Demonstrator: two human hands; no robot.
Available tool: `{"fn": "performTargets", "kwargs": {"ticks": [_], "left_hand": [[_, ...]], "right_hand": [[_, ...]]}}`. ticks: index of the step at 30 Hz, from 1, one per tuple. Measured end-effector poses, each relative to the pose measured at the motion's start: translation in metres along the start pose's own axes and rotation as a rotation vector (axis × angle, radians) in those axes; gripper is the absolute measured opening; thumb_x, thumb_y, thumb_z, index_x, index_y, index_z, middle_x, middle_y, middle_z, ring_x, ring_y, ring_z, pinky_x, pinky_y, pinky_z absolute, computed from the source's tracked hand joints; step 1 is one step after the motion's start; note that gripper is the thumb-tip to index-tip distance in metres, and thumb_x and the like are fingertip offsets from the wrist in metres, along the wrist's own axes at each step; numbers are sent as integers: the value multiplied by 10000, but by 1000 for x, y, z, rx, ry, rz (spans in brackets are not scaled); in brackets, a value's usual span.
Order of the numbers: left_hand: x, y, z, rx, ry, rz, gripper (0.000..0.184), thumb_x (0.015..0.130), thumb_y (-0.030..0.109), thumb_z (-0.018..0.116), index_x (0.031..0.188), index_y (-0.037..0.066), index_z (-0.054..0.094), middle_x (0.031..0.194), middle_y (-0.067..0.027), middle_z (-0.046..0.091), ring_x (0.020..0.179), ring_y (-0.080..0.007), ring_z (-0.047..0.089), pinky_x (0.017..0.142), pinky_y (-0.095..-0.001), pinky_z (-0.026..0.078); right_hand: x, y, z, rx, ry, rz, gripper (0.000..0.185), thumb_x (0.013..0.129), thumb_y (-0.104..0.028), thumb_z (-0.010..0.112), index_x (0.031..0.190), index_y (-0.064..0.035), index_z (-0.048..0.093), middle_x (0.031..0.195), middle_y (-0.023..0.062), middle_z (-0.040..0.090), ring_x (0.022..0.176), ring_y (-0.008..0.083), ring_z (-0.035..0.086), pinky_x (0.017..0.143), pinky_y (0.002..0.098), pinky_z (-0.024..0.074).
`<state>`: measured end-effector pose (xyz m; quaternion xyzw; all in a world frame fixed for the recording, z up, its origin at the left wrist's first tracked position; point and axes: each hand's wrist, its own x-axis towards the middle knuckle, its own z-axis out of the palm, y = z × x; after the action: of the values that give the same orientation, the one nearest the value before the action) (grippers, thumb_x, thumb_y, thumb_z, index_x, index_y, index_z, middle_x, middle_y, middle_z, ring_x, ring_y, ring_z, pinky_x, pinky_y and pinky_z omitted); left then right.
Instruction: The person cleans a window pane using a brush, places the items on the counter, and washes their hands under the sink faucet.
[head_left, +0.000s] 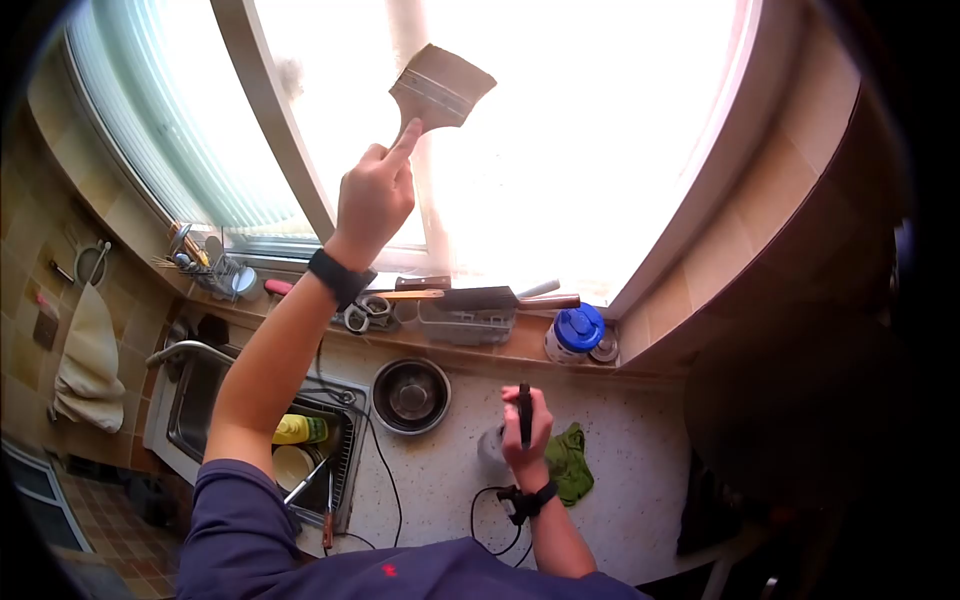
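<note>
My left hand [375,203] is raised in front of the bright window [570,130], fingers wrapped round the handle of a wide flat brush [440,85]. The index finger lies along the handle, and the brush head points up. Lower down, over the counter, my right hand [535,438] is closed on what looks like a spray bottle [525,415] with a black top. Its greyish body shows beside the fingers, partly hidden. A green cloth [572,466] lies on the counter just right of that hand.
A metal bowl [411,396] stands on the speckled counter [430,480] near the sink [195,395], which holds a yellow bottle [300,429]. Along the sill are a cleaver [480,298], a plastic tray [465,325] and a blue-lidded jar [577,330]. Black cables [390,470] cross the counter.
</note>
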<state>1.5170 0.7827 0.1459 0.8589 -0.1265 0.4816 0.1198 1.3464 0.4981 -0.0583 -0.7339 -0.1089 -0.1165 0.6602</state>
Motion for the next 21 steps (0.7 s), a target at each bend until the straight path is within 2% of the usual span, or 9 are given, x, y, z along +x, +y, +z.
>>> {"fn": "performTargets", "kwargs": {"ticks": [3,5,8,9,12,15,16,19,21], "left_hand": [[-13,2,0,-74,29,-43,525,895,-22,627,1397,129,647,715,-110,595,567,-218,576,570,-354,509],[-13,9,-7,-102,50,-75,513,901,-34,638,1393,112,651,711,-105,597,580,-195,546,589,-339,485],[-12,12,-12,-121,67,-81,506,909,-32,642,1393,114,652,714,-94,603,589,-171,542,595,-323,483],[-12,12,-13,-125,71,-79,505,910,-32,644,1393,115,653,715,-91,604,591,-167,541,596,-321,483],[-12,12,-21,-85,62,-69,520,887,-26,634,1383,129,660,741,-122,627,593,-228,612,595,-368,522],[-11,12,-29,-92,90,-91,516,885,-28,636,1378,123,664,739,-124,624,599,-229,606,605,-368,518],[-11,13,-30,-104,97,-93,518,882,-30,639,1378,116,663,737,-125,621,598,-228,598,607,-361,513],[-14,15,-33,-132,56,-112,521,882,-32,641,1382,111,658,733,-123,616,594,-225,591,606,-358,512],[-18,13,-28,-133,50,-93,519,885,-31,640,1384,110,656,728,-119,610,596,-224,591,608,-362,512]], "right_hand": [[52,-66,-2,54,17,-180,116,873,-16,567,973,-16,627,948,164,722,862,231,712,794,335,548],[79,-92,2,70,33,-164,71,890,-16,567,933,-14,624,851,139,714,756,186,697,696,298,533],[109,-95,13,91,14,-86,47,900,-28,577,899,-9,620,747,103,691,638,138,649,617,266,501],[115,-96,17,100,38,-130,46,900,-28,579,892,-8,619,724,94,680,618,133,634,608,265,496],[130,-104,27,127,101,-255,59,905,-30,580,864,-6,613,643,65,627,554,118,575,571,261,470],[135,-102,30,118,84,-303,63,905,-28,578,852,-10,606,626,55,605,550,115,569,557,259,455],[133,-99,30,87,25,-235,94,904,-17,517,860,13,594,794,79,646,697,113,573,676,260,475],[137,-103,27,135,64,-98,93,896,-32,522,856,15,592,782,80,641,693,115,570,667,256,466],[141,-110,31,163,69,-162,86,883,-44,540,849,12,596,719,72,631,656,125,584,630,263,467]]}}
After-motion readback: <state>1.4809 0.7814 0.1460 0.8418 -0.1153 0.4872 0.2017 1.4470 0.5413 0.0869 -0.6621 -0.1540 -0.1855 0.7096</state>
